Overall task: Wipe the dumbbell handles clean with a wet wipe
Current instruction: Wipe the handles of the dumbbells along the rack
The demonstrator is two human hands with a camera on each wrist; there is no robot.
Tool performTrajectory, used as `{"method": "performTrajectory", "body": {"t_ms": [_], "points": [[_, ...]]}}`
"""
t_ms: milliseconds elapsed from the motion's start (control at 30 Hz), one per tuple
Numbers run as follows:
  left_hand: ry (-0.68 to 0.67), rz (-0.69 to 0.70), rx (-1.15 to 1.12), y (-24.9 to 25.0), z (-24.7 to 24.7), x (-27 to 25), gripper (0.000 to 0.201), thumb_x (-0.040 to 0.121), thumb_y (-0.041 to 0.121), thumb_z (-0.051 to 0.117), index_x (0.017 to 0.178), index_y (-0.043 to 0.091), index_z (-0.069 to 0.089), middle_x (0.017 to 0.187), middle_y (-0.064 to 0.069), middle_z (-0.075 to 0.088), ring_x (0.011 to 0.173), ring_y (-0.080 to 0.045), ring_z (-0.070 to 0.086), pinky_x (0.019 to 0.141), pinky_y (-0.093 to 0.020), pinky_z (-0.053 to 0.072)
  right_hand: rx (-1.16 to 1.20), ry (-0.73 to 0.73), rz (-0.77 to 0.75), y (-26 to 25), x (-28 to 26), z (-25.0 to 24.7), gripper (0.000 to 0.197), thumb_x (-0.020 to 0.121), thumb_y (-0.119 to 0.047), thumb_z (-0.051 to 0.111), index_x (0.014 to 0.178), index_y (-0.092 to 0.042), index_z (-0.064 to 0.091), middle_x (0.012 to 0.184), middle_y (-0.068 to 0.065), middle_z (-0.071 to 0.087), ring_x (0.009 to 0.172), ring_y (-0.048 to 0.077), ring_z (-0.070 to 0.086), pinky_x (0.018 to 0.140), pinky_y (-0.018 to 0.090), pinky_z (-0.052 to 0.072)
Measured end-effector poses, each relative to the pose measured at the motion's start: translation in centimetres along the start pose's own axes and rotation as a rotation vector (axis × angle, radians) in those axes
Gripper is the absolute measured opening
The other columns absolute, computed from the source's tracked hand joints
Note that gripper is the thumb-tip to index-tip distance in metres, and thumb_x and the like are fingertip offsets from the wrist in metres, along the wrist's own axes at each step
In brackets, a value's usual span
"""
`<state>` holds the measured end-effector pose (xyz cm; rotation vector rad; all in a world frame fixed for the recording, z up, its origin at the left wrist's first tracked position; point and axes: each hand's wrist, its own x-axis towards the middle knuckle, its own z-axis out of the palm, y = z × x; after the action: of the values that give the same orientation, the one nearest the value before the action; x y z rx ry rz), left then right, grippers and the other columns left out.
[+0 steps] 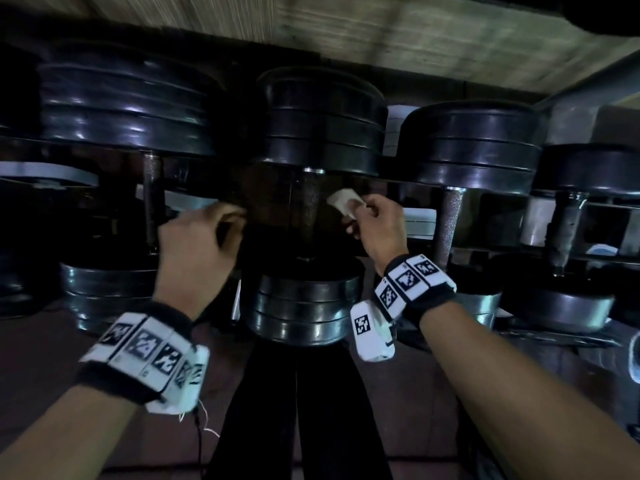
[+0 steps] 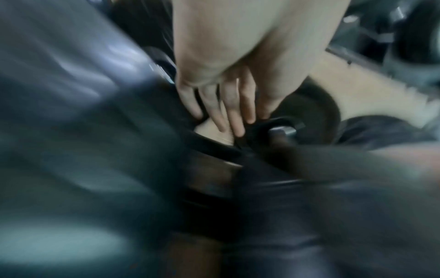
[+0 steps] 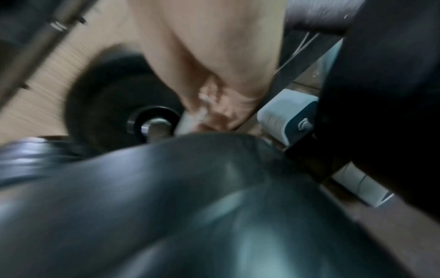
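A black-plated dumbbell (image 1: 322, 133) lies on the rack in the middle of the head view, its knurled metal handle (image 1: 309, 206) running toward me. Just right of that handle, my right hand (image 1: 375, 220) pinches a folded white wet wipe (image 1: 344, 202); the wipe is close to the handle, and I cannot tell whether they touch. The right wrist view is blurred but shows curled fingers (image 3: 223, 112) beside the handle's collar (image 3: 154, 124). My left hand (image 1: 207, 233) is left of the handle, its straight fingers (image 2: 228, 112) resting on a dark edge and holding nothing.
More dumbbells lie alongside: one to the left (image 1: 152, 202), one to the right with a bright knurled handle (image 1: 450, 220), another at far right (image 1: 564, 223). Pale boxes (image 1: 419, 220) sit behind the rack. A wooden surface (image 1: 381, 29) lies beyond. My dark trouser legs (image 1: 304, 410) are below.
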<state>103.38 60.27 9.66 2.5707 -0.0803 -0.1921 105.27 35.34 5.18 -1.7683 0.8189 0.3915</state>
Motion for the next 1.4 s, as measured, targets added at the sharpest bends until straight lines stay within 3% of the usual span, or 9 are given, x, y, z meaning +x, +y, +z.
{"method": "performTrajectory", "body": {"t_ms": [133, 400, 633, 767, 867, 967, 1100, 1233, 1400], "points": [[-0.008, -0.04, 0.463, -2.8, -2.9, -2.2, 0.031, 0.094, 0.032, 0.046, 0.108, 0.014, 0.068, 0.097, -0.013, 0.071, 0.095, -0.039, 0.058, 0.086, -0.053, 0.035, -0.235, -0.137, -0.105, -0.6, 2.4, 2.2, 0.018, 0.096, -0.01, 0.06, 0.111, -0.006, 0.069, 0.102, 0.009, 0.072, 0.086, 0.023, 0.068, 0.08, 0.038, 0.057], [0.017, -0.069, 0.493, -2.1, -2.1, -2.1, 0.032, 0.095, 0.031, 0.044, 0.101, 0.012, 0.069, 0.081, -0.01, 0.071, 0.08, -0.034, 0.063, 0.083, -0.046, 0.038, -0.319, -0.202, -0.285, -1.0, 0.9, 1.9, 0.025, 0.098, -0.002, 0.056, 0.119, 0.001, 0.068, 0.115, 0.006, 0.071, 0.104, 0.019, 0.066, 0.101, 0.034, 0.05], [0.044, -0.067, 0.476, -1.8, -2.2, -2.1, 0.03, 0.094, 0.029, 0.046, 0.097, 0.011, 0.07, 0.073, -0.01, 0.069, 0.073, -0.034, 0.063, 0.082, -0.046, 0.039, -0.229, -0.146, -0.262, -1.0, 2.0, 3.2, 0.024, 0.089, -0.019, 0.055, 0.104, -0.01, 0.072, 0.102, 0.012, 0.074, 0.094, 0.033, 0.071, 0.087, 0.055, 0.056], [0.037, -0.076, 0.473, -1.8, -2.3, -2.1, 0.029, 0.094, 0.029, 0.046, 0.095, 0.011, 0.069, 0.07, -0.01, 0.067, 0.071, -0.034, 0.061, 0.081, -0.046, 0.04, -0.248, -0.135, -0.259, -0.3, 1.4, 2.8, 0.031, 0.084, -0.024, 0.053, 0.105, -0.013, 0.074, 0.1, 0.007, 0.076, 0.093, 0.028, 0.072, 0.087, 0.051, 0.058], [0.031, -0.083, 0.482, -1.7, -2.4, -2.0, 0.03, 0.094, 0.029, 0.045, 0.093, 0.011, 0.069, 0.066, -0.009, 0.065, 0.068, -0.034, 0.061, 0.08, -0.046, 0.041, -0.273, -0.168, -0.257, -0.1, -0.9, 1.7, 0.024, 0.095, -0.002, 0.055, 0.112, -0.003, 0.072, 0.097, 0.006, 0.072, 0.087, 0.022, 0.067, 0.085, 0.026, 0.057], [0.046, -0.084, 0.489, -1.7, -2.4, -2.0, 0.029, 0.094, 0.029, 0.047, 0.092, 0.011, 0.069, 0.065, -0.01, 0.064, 0.067, -0.034, 0.06, 0.079, -0.046, 0.04, -0.275, -0.125, -0.297, -0.3, 0.6, 3.0, 0.022, 0.095, -0.006, 0.057, 0.11, -0.001, 0.072, 0.104, 0.015, 0.074, 0.092, 0.026, 0.067, 0.092, 0.041, 0.056], [0.052, -0.078, 0.482, -1.7, -2.3, -2.1, 0.021, 0.095, 0.024, 0.054, 0.092, 0.01, 0.069, 0.064, -0.01, 0.063, 0.067, -0.034, 0.06, 0.08, -0.046, 0.041, -0.351, -0.075, -0.26, -0.2, 2.2, 4.1, 0.022, 0.094, -0.008, 0.057, 0.111, -0.003, 0.072, 0.112, 0.014, 0.073, 0.095, 0.011, 0.059, 0.092, 0.024, 0.047], [0.032, -0.088, 0.495, -1.8, -2.3, -2.0, 0.029, 0.095, 0.029, 0.046, 0.091, 0.011, 0.068, 0.066, -0.009, 0.064, 0.068, -0.033, 0.061, 0.08, -0.046, 0.04, -0.25, -0.134, -0.24, 2.6, -0.5, 2.4, 0.024, 0.091, -0.01, 0.059, 0.108, -0.01, 0.075, 0.106, 0.006, 0.076, 0.099, 0.022, 0.071, 0.093, 0.049, 0.056], [0.042, -0.084, 0.49, -1.7, -2.3, -2.0, 0.021, 0.095, 0.024, 0.054, 0.092, 0.009, 0.069, 0.065, -0.01, 0.064, 0.068, -0.034, 0.061, 0.081, -0.046, 0.04, -0.335, -0.102, -0.254, 1.6, 1.7, 4.0, 0.022, 0.091, -0.004, 0.056, 0.105, -0.003, 0.073, 0.106, 0.013, 0.074, 0.096, 0.019, 0.066, 0.097, 0.039, 0.052]]}}
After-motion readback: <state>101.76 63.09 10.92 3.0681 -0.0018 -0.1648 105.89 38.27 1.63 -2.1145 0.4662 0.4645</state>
